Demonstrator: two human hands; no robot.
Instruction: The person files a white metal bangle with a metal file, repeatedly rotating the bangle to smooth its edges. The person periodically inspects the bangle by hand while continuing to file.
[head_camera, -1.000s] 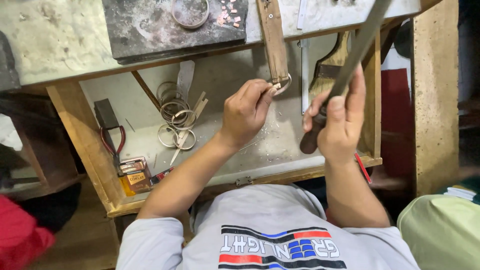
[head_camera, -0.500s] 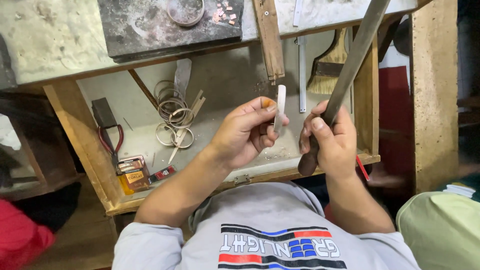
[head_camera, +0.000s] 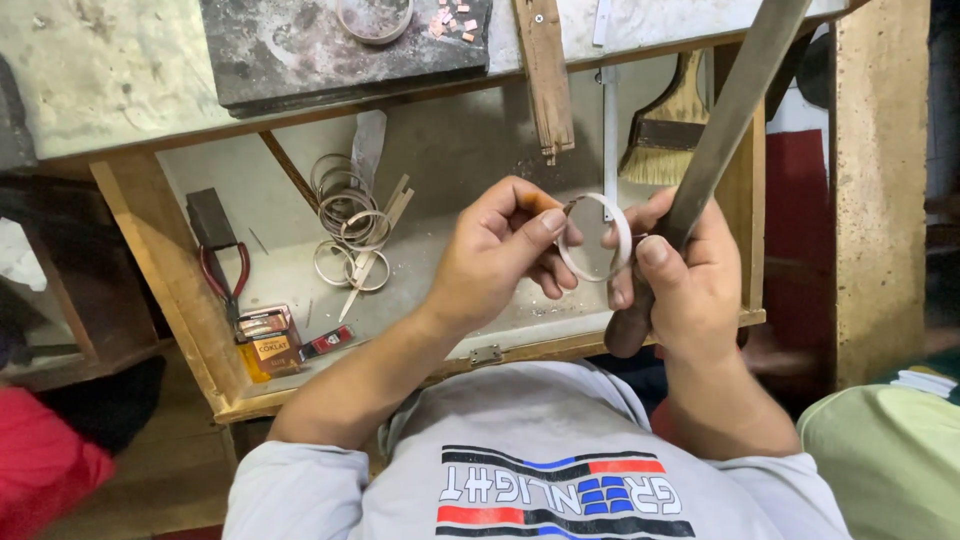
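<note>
My left hand (head_camera: 505, 255) pinches a pale metal bangle ring (head_camera: 596, 238) between thumb and fingers, holding it upright over the open drawer (head_camera: 420, 250). My right hand (head_camera: 690, 280) grips the wooden handle of a long metal file (head_camera: 735, 95) that slants up to the right; its thumb rests beside the ring. The two hands are close together, with the ring between them.
Several more metal rings (head_camera: 345, 225), tweezers (head_camera: 370, 255) and red-handled pliers (head_camera: 222, 262) lie in the drawer, with a small box (head_camera: 265, 340) at its front left. A brush (head_camera: 665, 125) lies at the right. A wooden bench peg (head_camera: 545, 70) and a dark slab (head_camera: 340, 45) sit above.
My left hand has drawn back from the bench peg toward my body with the ring, turning it to face me. My right hand with the file moved in beside it.
</note>
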